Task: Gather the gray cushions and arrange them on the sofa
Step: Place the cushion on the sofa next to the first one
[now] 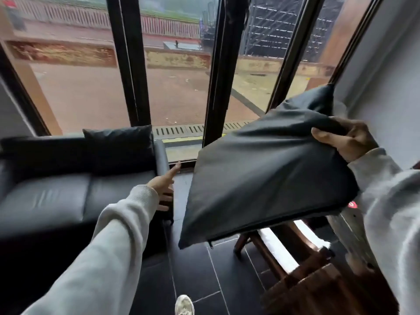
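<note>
Sitting far left, a dark cushion (118, 147) leans against the sofa (45, 196) back; the left hand (162, 185) reaches out open, holding nothing, by the sofa's armrest. At right, the right hand (345, 138) pinches a wrinkled gray cushion (268, 178), tilted above the floor (193, 269).

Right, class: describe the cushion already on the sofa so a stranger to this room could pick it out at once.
Start at the tall dark-framed windows and drop to the dark sofa below them. The cushion stands propped upright against the backrest at the sofa's right end, by the armrest. Unlike the other cushion, gripped in the air by the right hand, no hand touches it.
</note>
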